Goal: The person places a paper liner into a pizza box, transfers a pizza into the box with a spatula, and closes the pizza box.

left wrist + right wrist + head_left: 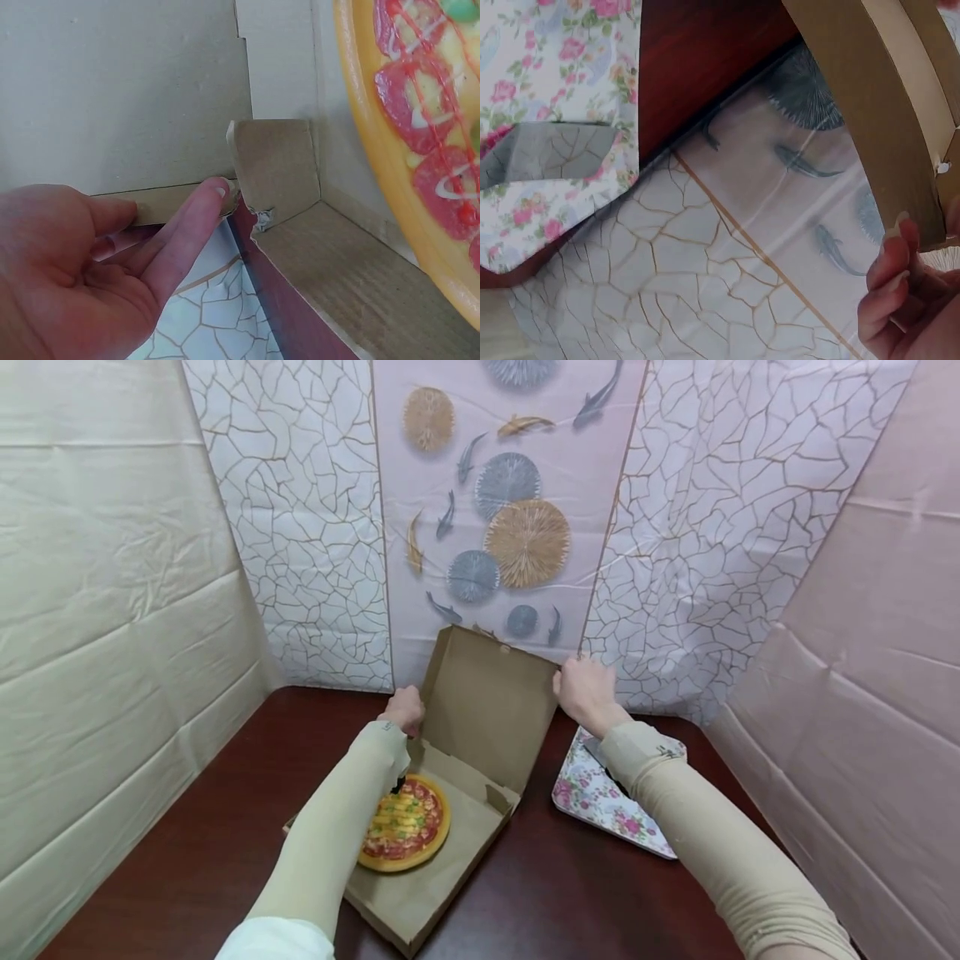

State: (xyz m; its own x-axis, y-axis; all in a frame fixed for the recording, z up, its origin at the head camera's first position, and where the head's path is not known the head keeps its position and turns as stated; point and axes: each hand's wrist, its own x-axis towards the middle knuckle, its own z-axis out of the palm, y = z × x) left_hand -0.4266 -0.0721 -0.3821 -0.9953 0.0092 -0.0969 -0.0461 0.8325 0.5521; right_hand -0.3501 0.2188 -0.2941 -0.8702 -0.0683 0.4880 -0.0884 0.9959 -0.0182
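Observation:
A brown cardboard pizza box (442,897) stands on the table with its lid (491,702) raised and leaning back. A round pizza (408,831) with sausage slices and yellow and green topping lies in its base, partly behind the left sleeve in the head view. My left hand (406,710) pinches the lid's left side flap (161,206) between thumb and fingers, close to the hinge. At the lid's upper right corner, my right hand (587,693) grips the cardboard edge with curled fingers, seen too in the right wrist view.
Right of the box lies a floral board (600,806). A wide shiny knife blade (555,152) rests on it, its handle largely behind the right arm in the head view. Patterned cloth walls (322,527) enclose the dark red table (225,827) at back and sides.

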